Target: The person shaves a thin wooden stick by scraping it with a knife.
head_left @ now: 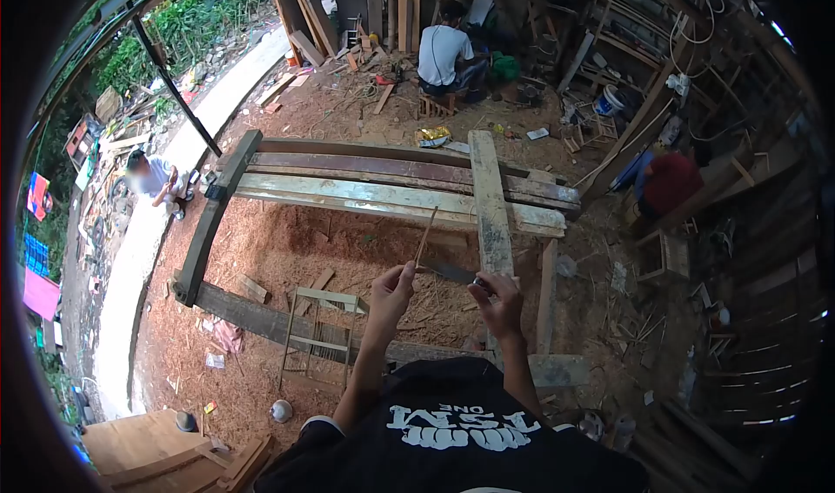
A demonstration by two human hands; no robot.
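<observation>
Open-air timber workshop, floor level, with knife and thin strip in hand

Ground: earthen floor (pixel 252 249), strewn with shavings and offcuts; a pale path (pixel 143 276) runs along the left side.
Long planks (pixel 357 193): several, side by side, spanning a dark left beam (pixel 213 223) and a pale right beam (pixel 491 202). The latter lies across them, perhaps to keep them together.
Persons, three: one in white (pixel 444 54), seated low at the back; one crouching (pixel 156 178) by the path; one in red (pixel 674 180) at right.
Small slatted frame (pixel 323 300): near the left forearm.
Hands, pair: raised close together above the floor, probably for a clear view of both pieces.
Knife (pixel 452 273): handle within the closed fingers of the right hand (pixel 500 302); blade directed leftward, likely for control near the strip.
Thin strip (pixel 425 236): lower end pinched by the nearly closed fingers of the left hand (pixel 391 297), its length projecting forward, presumably to leave it accessible.
</observation>
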